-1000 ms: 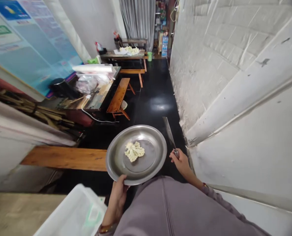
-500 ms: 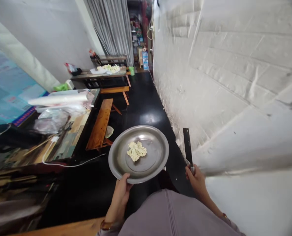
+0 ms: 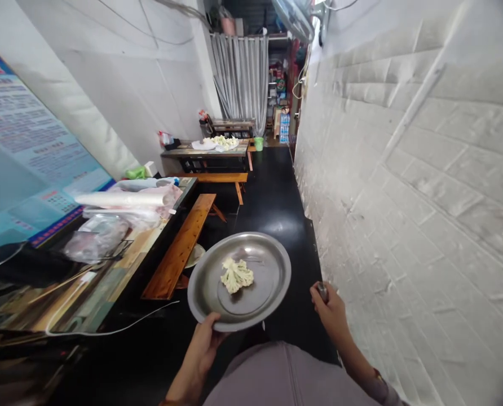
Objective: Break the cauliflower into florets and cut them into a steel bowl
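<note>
My left hand (image 3: 203, 345) grips the near rim of a shallow steel basin (image 3: 273, 285), thumb on top and the other fingers hidden below. One pale cauliflower piece (image 3: 237, 276) lies in the basin, a little left of its middle. To the right, apart from the basin, my right hand (image 3: 331, 316) is closed around a knife (image 3: 322, 291). Only the end of its handle shows clearly now; the dark blade seen earlier is out of sight.
A wooden bench (image 3: 181, 248) and a table (image 3: 120, 287) with plastic bags stand left, a white cable (image 3: 137, 323) hanging off the table. Further ahead, more cauliflower (image 3: 223, 142) lies on another table. A white brick-patterned wall (image 3: 404, 225) runs along the right.
The view has tilted up and turned left, showing more of the room ahead. The knife's blade has gone from sight. Both hands keep their holds, and the cauliflower stays in the basin.
</note>
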`<state>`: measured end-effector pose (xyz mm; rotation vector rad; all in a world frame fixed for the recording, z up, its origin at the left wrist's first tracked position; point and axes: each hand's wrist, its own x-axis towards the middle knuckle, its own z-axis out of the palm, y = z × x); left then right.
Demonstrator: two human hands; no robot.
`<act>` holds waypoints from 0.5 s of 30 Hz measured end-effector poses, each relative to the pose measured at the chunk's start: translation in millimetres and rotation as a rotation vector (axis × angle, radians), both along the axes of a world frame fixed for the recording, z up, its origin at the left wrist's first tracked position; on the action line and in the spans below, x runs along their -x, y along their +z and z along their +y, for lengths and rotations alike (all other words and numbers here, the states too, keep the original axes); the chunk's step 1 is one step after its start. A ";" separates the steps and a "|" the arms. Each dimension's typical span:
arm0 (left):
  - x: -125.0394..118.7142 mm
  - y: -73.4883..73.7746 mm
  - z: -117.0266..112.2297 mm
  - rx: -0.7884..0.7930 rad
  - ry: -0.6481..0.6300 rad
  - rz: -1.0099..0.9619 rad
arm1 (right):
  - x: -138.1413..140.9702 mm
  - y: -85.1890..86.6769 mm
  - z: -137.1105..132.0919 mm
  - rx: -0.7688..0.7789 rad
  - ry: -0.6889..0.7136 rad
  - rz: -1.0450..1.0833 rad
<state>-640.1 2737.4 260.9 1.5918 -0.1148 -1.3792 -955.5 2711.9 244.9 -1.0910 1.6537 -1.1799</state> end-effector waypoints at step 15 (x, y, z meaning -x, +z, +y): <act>-29.9 -70.9 -509.3 0.056 -0.213 -0.033 | -54.7 -71.1 -414.6 -0.092 -0.168 -0.033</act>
